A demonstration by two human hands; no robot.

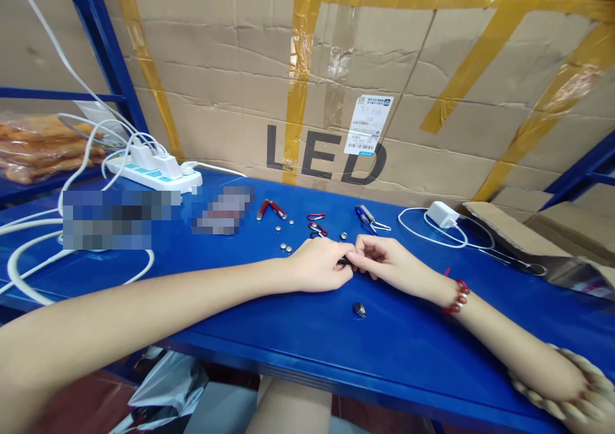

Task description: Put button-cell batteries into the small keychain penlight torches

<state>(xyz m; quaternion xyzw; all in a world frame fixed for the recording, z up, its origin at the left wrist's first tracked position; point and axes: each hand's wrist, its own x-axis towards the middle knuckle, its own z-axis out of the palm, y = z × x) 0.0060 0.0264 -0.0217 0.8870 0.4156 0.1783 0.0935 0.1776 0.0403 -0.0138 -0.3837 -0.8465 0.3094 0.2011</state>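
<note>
Over the middle of the blue table, my left hand [319, 264] is closed round a small black object [344, 261], mostly hidden by the fingers. My right hand [384, 260] touches it from the right, its thumb and fingers pinched at the same black object. Below them on the table lies a small dark metallic piece [359, 310]. Beyond my hands are red carabiners [317, 217], several silver button-like pieces [282, 246], two red cylinders [277, 209] in a V, and blue and silver cylinders [366, 216] with a clip.
A white power strip [156, 173] with cables stands at the back left. A white charger [442, 214] with its cable lies at the right, near an open carton [519, 229]. A large taped box [216, 88] closes off the back.
</note>
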